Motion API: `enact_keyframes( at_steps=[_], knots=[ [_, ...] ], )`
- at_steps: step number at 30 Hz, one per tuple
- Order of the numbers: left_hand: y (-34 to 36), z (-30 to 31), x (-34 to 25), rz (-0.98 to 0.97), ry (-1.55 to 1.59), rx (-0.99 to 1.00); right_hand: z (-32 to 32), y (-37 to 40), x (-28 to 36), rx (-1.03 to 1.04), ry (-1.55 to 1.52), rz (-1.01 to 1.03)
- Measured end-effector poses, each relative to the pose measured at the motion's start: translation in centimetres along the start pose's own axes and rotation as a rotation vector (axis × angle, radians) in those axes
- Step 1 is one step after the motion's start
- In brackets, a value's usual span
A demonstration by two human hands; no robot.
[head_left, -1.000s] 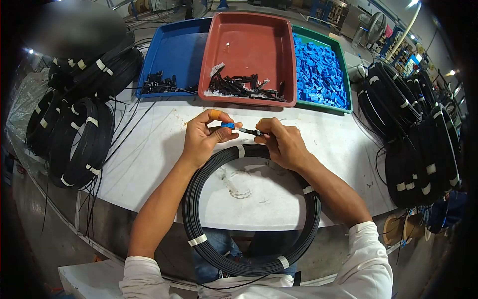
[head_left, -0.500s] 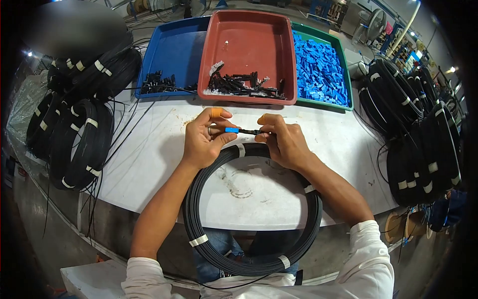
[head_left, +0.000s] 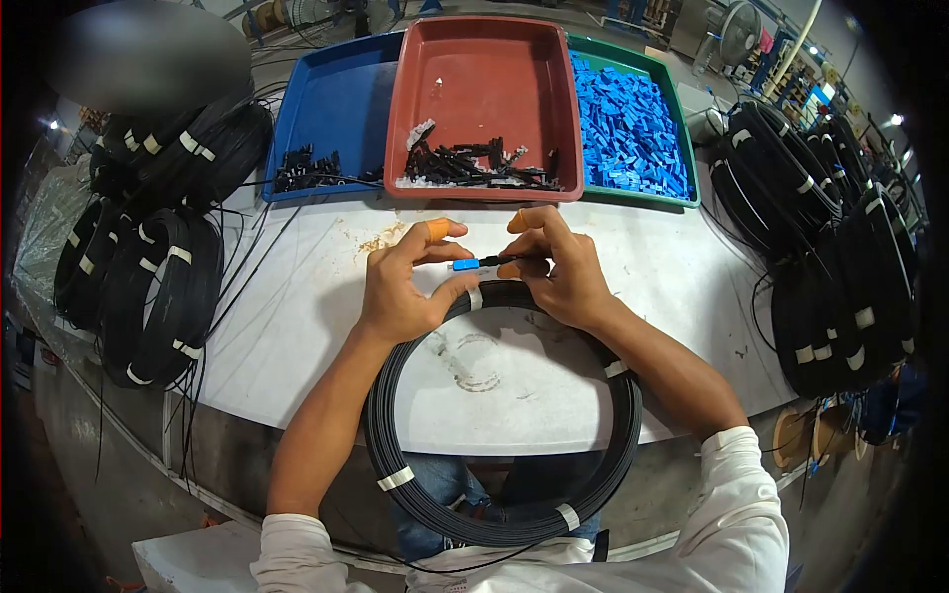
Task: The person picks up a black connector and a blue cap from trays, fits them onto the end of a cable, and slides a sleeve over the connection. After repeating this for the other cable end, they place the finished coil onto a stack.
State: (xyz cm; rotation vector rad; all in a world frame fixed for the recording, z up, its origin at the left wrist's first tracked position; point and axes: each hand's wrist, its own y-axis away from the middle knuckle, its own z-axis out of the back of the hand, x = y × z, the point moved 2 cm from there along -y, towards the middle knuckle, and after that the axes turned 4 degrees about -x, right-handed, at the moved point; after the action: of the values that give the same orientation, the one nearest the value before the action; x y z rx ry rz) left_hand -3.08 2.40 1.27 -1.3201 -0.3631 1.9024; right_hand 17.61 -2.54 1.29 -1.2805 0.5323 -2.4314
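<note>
My left hand point(head_left: 405, 282) pinches a small blue connector point(head_left: 464, 264) between thumb and fingers, an orange cot on the forefinger. My right hand point(head_left: 554, 269) grips the black cable end point(head_left: 502, 260) that runs into that connector, also wearing an orange fingertip cot. Both hands hover over the white table point(head_left: 297, 306), just above the far rim of a large black cable coil point(head_left: 499, 420) bound with white tape, which hangs over the table's near edge onto my lap.
A blue tray point(head_left: 336, 99) with black parts, a red tray point(head_left: 484, 69) with black and white parts and a green tray point(head_left: 682, 148) of blue housings stand at the back. Stacked black coils lie at the left point(head_left: 148, 277) and right point(head_left: 830, 247).
The hands have drawn closer together, and the blue connector now sits tighter against the black cable end. The view has shifted slightly.
</note>
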Motion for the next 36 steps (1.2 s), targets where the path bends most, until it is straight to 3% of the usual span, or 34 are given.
enact_keyframes(
  at_steps=[4, 6, 8, 17, 26, 32, 35, 36],
  knots=[
    [0.3, -0.1, -0.5, -0.149, -0.139, -0.043, -0.2, 0.3, -0.5, -0.087, -0.044, 0.081],
    [0.6, 0.0, -0.3, -0.027, -0.005, -0.083, -0.2, 0.4, -0.5, -0.088, -0.068, 0.1],
    [0.7, 0.4, -0.7, -0.025, -0.016, -0.027, 0.0, 0.4, -0.3, -0.06, -0.07, 0.233],
    [1.1, -0.1, -1.1, 0.039, 0.062, 0.051, 0.3, 0.5, 0.6, -0.056, 0.02, 0.393],
    [1.2, -0.7, -0.5, 0.128, 0.205, 0.07, 0.0, 0.6, 0.1, 0.015, -0.021, 0.314],
    [1.0, -0.9, 0.7, 0.144, 0.168, -0.029, -0.6, 0.1, -0.4, -0.078, -0.116, 0.198],
    [1.2, -0.4, 1.2, 0.121, 0.194, 0.008, -0.3, 0.2, 0.1, -0.09, -0.003, 0.328],
    [0.9, -0.5, 1.0, 0.202, 0.377, -0.012, -0.2, 0.1, 0.1, -0.09, 0.002, 0.334]
  ],
)
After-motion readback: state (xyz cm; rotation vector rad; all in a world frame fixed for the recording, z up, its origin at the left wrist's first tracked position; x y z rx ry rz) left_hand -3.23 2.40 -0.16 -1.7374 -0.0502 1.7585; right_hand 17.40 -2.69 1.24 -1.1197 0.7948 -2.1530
